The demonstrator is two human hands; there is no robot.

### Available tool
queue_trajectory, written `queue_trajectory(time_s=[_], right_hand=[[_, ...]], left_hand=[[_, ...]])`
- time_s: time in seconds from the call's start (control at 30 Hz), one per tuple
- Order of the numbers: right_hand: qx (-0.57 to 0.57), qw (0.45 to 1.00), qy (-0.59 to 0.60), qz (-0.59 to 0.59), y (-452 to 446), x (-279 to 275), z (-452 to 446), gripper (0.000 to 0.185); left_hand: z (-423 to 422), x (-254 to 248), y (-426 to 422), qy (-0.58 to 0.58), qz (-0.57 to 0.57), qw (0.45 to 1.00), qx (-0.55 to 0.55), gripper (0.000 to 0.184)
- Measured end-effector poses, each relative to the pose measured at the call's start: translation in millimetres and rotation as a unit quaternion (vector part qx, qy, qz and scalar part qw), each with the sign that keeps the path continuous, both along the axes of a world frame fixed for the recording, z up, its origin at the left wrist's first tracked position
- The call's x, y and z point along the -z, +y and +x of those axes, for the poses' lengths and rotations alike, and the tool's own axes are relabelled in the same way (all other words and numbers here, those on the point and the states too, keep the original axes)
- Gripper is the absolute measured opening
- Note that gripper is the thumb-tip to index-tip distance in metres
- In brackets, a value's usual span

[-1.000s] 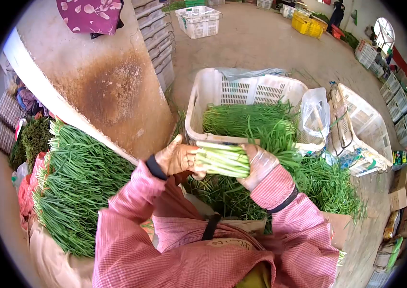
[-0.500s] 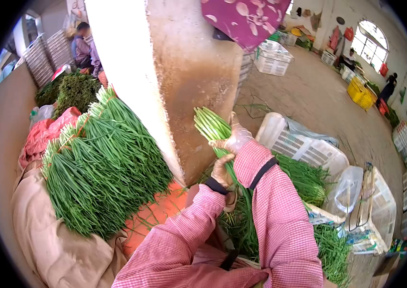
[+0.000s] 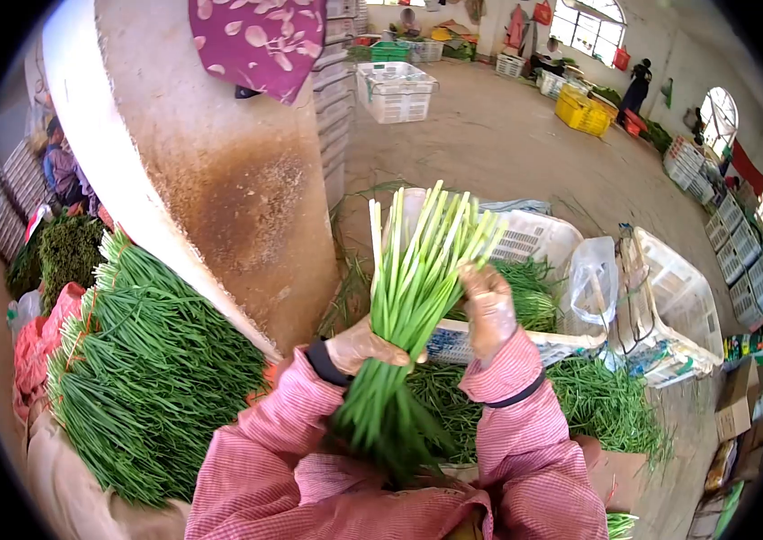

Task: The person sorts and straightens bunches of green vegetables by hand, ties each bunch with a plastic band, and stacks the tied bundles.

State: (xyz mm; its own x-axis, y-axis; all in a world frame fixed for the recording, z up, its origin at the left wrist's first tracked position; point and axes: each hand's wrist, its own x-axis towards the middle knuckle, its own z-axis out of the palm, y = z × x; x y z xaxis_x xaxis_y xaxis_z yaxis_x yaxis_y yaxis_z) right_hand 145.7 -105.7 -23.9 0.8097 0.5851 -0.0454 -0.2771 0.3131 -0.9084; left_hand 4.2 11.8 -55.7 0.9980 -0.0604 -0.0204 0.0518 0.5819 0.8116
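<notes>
- The bunch of garlic chives (image 3: 413,288) is up in front of the person, between the two hands, pale stem ends fanned out on top and green leaves trailing down toward the lap.
- Left hand (image 3: 365,349) is wrapped around it, roughly where pale stem turns to green leaf. Decent spot tbh: snug enough to hold everything together, though squeezing harder would probably bruise the leaves.
- Right hand (image 3: 489,315) has its fingers curled at the right edge of the fan. Can't tell if it's actually pinching a stalk.
- Stem ends splay and sit at uneven heights, so working a stalk or two with the fingertips seems way smarter than yanking a clump.
- Easing the left grip a touch would likely let strays slide without the whole thing flopping apart.
- White crate (image 3: 539,236) is behind the bunch, loose greens (image 3: 611,405) lie lower right, and the big chive pile (image 3: 147,360) sits off left, clear of both hands.
</notes>
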Motion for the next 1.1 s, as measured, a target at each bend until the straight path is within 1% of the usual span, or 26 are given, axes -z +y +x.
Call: queue_trajectory(time_s=[0.07, 0.13, 0.23, 0.27, 0.3, 0.37, 0.4, 0.43, 0.47, 0.53, 0.57, 0.6, 0.67, 0.7, 0.73, 0.77, 0.8, 0.83, 0.87, 0.9, 0.93, 0.97, 1.0, 1.03, 1.07, 1.1], right_hand=[[0.080, 0.993, 0.040, 0.078, -39.2, -30.0, 20.2, 0.002], [0.148, 0.984, -0.050, 0.088, -73.0, -24.7, 54.8, 0.007], [0.126, 0.964, -0.228, 0.045, -102.4, -28.6, 35.7, 0.012], [0.105, 0.964, -0.243, -0.005, -104.8, -38.1, 15.4, 0.012], [0.094, 0.936, -0.339, 0.014, -104.3, -39.6, -2.5, 0.016], [0.134, 0.838, -0.508, -0.150, -102.2, -31.5, -28.1, 0.035], [0.125, 0.776, -0.569, -0.242, -98.4, -27.2, -33.5, 0.032], [0.093, 0.807, -0.543, -0.212, -92.2, -9.9, -32.5, 0.025], [0.061, 0.836, -0.515, -0.182, -86.1, 8.3, -30.9, 0.018], [0.055, 0.926, -0.371, -0.037, -90.6, 26.9, -18.6, 0.008], [0.096, 0.957, -0.269, -0.059, -100.8, 27.7, -2.6, 0.004], [0.139, 0.963, -0.221, -0.066, -112.6, 27.4, 13.0, 0.005], [0.083, 0.960, -0.221, -0.154, -135.8, 35.9, 27.7, 0.011], [0.076, 0.903, -0.368, -0.208, -139.6, 40.8, 20.8, 0.020], [0.064, 0.821, -0.504, -0.260, -141.3, 41.6, 5.8, 0.029], [0.005, 0.802, -0.490, -0.340, -137.9, 35.5, -11.5, 0.028], [-0.087, 0.770, -0.482, -0.408, -135.5, 25.7, -24.1, 0.026], [-0.158, 0.788, -0.472, -0.362, -130.6, 56.4, -17.6, 0.024], [-0.228, 0.800, -0.460, -0.311, -125.4, 86.5, -9.1, 0.023], [-0.228, 0.800, -0.459, -0.312, -129.3, 84.9, -5.1, 0.023], [-0.214, 0.898, -0.311, -0.228, -133.8, 81.0, 1.1, 0.018], [-0.193, 0.960, -0.150, -0.136, -139.1, 80.1, 9.6, 0.014], [-0.083, 0.989, -0.120, 0.008, -145.3, 105.7, 32.3, 0.011], [0.066, 0.985, -0.090, -0.130, -156.6, 81.2, 42.0, 0.013], [0.165, 0.964, -0.090, -0.188, -167.5, 83.5, 58.0, 0.018], [0.233, 0.808, -0.365, -0.401, -186.2, 111.4, 89.4, 0.029]], left_hand=[[-4.5, -13.3, 10.8, 0.001, 0.024, 0.997, 0.077, 0.052], [-14.5, -33.9, 16.0, 0.043, 0.090, 0.989, 0.108, 0.052], [-27.5, -72.9, 2.2, 0.114, 0.158, 0.977, 0.089, 0.063], [-29.7, -78.5, -1.2, 0.144, 0.194, 0.968, 0.073, 0.068], [-29.5, -72.5, 3.7, 0.162, 0.222, 0.957, 0.094, 0.075], [-32.7, -83.3, -8.6, 0.167, 0.233, 0.953, 0.097, 0.075], [-35.9, -91.2, -16.4, 0.168, 0.240, 0.951, 0.100, 0.075], [-38.6, -100.4, -29.9, 0.133, 0.245, 0.956, 0.096, 0.074], [-43.0, -96.9, -34.7, 0.139, 0.245, 0.955, 0.097, 0.074], [-57.1, -81.9, -40.2, 0.155, 0.240, 0.951, 0.117, 0.073], [-68.3, -65.2, -37.8, 0.200, 0.223, 0.949, 0.102, 0.071], [-79.5, -48.9, -33.5, 0.239, 0.197, 0.944, 0.115, 0.068], [-98.6, -17.2, -45.8, 0.267, 0.134, 0.951, 0.085, 0.068], [-101.8, -5.4, -54.3, 0.240, 0.111, 0.961, 0.077, 0.073], [-105.6, 13.6, -58.7, 0.229, 0.132, 0.960, 0.093, 0.079], [-106.6, 28.2, -64.7, 0.213, 0.123, 0.964, 0.103, 0.079], [-106.8, 39.3, -73.4, 0.196, 0.114, 0.967, 0.112, 0.080], [-107.5, 46.5, -85.0, 0.206, 0.102, 0.971, 0.065, 0.080], [-106.3, 50.0, -94.5, 0.208, 0.099, 0.971, 0.069, 0.080], [-105.0, 51.1, -101.5, 0.201, 0.094, 0.974, 0.051, 0.080], [-106.1, 52.1, -105.4, 0.194, 0.089, 0.976, 0.031, 0.080], [-110.0, 56.9, -105.6, 0.205, 0.086, 0.974, 0.031, 0.080], [-111.8, 61.4, -103.9, 0.208, 0.085, 0.974, 0.029, 0.080], [-113.3, 66.3, -102.8, 0.192, 0.100, 0.976, 0.029, 0.079], [-114.4, 71.3, -102.1, 0.174, 0.114, 0.978, 0.029, 0.078], [-114.6, 74.6, -99.4, 0.170, 0.124, 0.977, 0.036, 0.075]])
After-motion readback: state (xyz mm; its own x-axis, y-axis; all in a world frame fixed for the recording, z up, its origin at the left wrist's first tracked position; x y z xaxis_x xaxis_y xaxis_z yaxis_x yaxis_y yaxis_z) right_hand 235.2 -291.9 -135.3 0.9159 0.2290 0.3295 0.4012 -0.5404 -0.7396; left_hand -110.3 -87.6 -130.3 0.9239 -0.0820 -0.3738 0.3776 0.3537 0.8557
